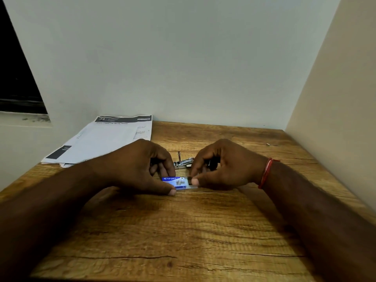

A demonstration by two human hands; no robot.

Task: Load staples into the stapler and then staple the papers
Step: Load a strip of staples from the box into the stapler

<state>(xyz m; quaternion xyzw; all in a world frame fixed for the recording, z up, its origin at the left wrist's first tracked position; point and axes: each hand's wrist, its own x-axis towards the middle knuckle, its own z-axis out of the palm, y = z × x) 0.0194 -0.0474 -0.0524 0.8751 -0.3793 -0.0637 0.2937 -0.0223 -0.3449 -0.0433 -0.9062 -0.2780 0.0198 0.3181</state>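
A: Where's the staple box (174,182)?
B: On the table (183,231) — left hand (140,167) pinches its left end, right hand (223,165) pinches the right end.
A: And the stapler (183,161)?
B: Just beyond it, between the hands; papers (105,139) far left.

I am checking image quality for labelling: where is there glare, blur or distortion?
Head view: the staple box glares bluish-white, print partly washed out; head view, the stapler behind it looks small and soft; head view, the wide-angle lens slants the side wall.
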